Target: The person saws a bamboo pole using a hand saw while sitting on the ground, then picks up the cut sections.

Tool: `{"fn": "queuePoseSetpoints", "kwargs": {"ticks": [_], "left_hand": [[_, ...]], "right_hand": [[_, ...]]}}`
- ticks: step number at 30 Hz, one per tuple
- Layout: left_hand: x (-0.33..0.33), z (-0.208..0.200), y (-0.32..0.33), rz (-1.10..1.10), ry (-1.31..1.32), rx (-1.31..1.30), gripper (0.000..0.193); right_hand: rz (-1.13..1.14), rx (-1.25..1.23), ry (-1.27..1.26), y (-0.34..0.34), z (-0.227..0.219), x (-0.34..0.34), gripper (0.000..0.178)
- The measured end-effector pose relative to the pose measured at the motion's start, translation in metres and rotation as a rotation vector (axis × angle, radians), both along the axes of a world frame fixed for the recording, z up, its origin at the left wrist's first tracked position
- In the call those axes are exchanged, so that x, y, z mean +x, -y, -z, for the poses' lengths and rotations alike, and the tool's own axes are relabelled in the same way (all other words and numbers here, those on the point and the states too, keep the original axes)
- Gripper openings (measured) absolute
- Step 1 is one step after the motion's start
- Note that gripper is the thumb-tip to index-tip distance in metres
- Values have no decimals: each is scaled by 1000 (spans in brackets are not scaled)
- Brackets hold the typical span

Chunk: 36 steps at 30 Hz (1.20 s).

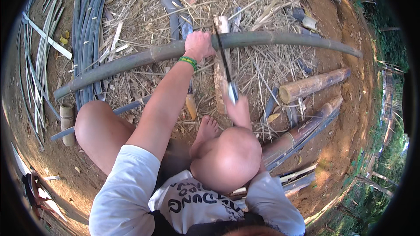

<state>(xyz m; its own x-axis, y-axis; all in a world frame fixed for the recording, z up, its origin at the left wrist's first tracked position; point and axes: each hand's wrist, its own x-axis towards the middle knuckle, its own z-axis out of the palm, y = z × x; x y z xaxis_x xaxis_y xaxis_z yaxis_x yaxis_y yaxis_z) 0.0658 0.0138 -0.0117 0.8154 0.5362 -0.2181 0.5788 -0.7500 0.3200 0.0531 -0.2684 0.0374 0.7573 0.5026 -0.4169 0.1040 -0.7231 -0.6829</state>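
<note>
Our left hand is clamped on the long bamboo pole lying from nine to three o'clock; our right hand grips the knife. We judge best: pole pinned on the wooden block, blade clear of fingers.

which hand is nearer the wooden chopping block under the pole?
Left. The left hand grips the long bamboo pole right beside the top of the wooden block. The right hand holds the knife lower, near the block's bottom end.

Outdoor site with a bare dirt ground. Dry straw litter covers its centre. Sunlight falls at right.
</note>
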Motion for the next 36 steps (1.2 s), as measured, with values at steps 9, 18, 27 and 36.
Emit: {"fn": "queuePoseSetpoints", "kwargs": {"ticks": [9, 18, 27, 36], "left_hand": [[7, -7, 23, 40, 43, 52, 54], [-14, 36, 57, -40, 365, 418, 67], [-3, -18, 31, 123, 16, 71, 58], [-27, -37, 38, 113, 7, 53, 76]], "right_hand": [[132, 222, 118, 27, -17, 8, 35], [218, 263, -2, 27, 0, 1, 35], [314, 276, 9, 80, 29, -34, 35], [237, 263, 54, 75, 15, -40, 33]]}}
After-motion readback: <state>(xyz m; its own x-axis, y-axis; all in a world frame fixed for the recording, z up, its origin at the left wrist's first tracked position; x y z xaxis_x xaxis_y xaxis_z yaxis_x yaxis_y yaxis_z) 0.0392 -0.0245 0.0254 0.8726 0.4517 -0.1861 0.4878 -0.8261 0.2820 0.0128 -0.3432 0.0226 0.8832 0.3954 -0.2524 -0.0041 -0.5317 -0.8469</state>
